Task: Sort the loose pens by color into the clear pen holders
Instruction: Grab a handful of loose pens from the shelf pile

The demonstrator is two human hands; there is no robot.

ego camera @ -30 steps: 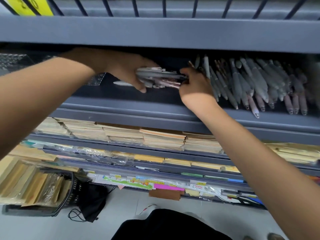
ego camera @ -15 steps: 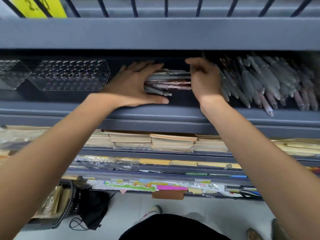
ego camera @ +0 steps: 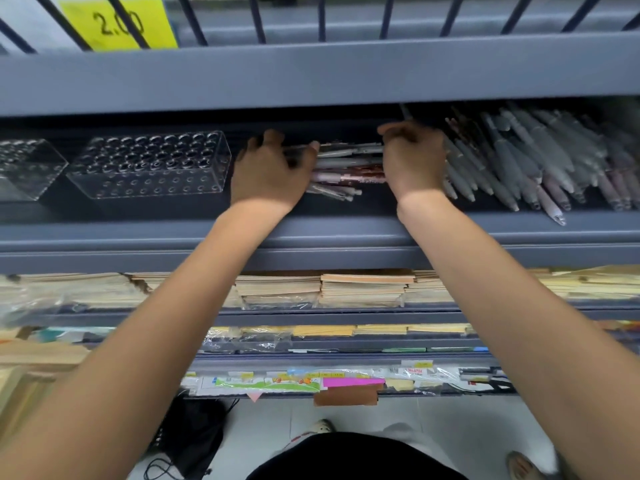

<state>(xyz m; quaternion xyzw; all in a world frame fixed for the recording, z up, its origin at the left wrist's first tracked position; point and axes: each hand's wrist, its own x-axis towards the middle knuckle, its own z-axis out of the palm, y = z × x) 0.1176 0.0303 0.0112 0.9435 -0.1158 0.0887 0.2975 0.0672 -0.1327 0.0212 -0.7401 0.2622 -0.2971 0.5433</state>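
Left hand [ego camera: 270,171] and right hand [ego camera: 412,164] each curl round one end of a bundle of pens [ego camera: 346,164], held level over the grey shelf [ego camera: 346,233]. Loose pens [ego camera: 519,161] heaped just right of the right hand. Clear pen holder [ego camera: 149,164] stands just left of the left hand, holes unfilled.

Pen bundle [ego camera: 346,168] lying sideways, clear holder [ego camera: 149,164] leftward
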